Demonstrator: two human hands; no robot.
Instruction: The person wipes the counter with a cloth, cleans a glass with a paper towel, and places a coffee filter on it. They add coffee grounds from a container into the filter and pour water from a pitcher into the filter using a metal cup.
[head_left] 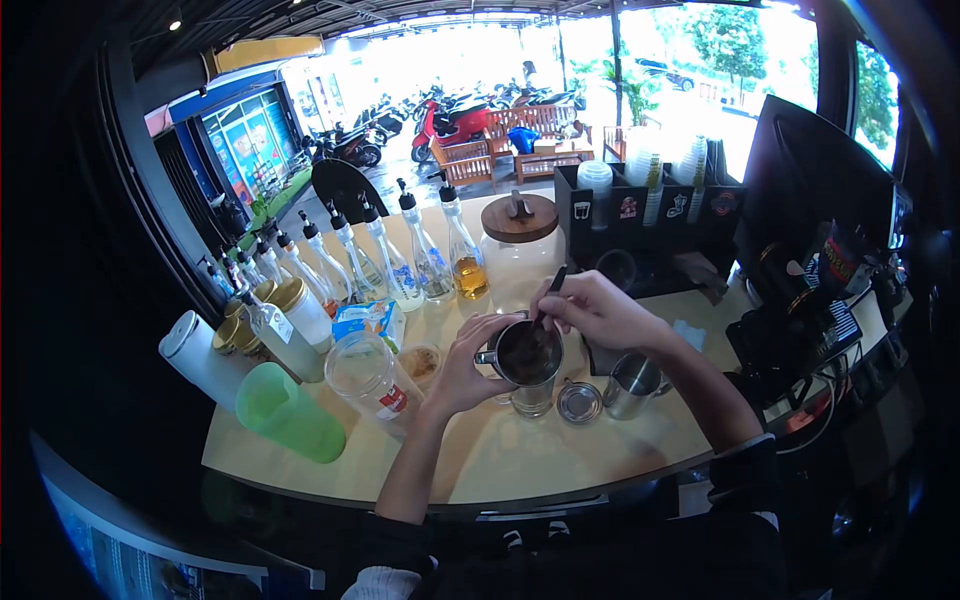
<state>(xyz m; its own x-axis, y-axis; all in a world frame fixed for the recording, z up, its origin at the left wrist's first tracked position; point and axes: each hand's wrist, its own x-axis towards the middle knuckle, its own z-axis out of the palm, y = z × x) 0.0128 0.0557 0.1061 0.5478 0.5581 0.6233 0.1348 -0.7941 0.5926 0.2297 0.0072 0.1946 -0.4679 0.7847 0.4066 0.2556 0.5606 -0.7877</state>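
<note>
Gripping status: left hand [470, 370] is wrapped around the side of the metal filter cup [528, 355], fingers curled against its wall and thumb on the near side. Right hand [600, 310] pinches a thin dark utensil [553, 285] between its fingertips, with the lower end dipping into the cup.

- Location: the cup sits on top of a short glass [532, 402], which stands on the pale counter [560, 450], centre of view, just in front of the person.
- Contents look dark and fill most of the cup. Cannot tell whether they are wet or dry.
- Handling, as a judgement: thin metal, stiff and light, smooth-walled so likely slippery. It only rests on the glass, so the stack looks top-heavy and tippy. The glass is the fragile part.
- Hold: around the cup wall as the left hand has it, or by the small side tab at its rim. Best kept level.
- Nearby: a small round metal disc [580, 402] lies flat just right of the glass, with a steel jug [632, 385] beside that. A green pitcher [290, 412] stands well off to the left.
</note>
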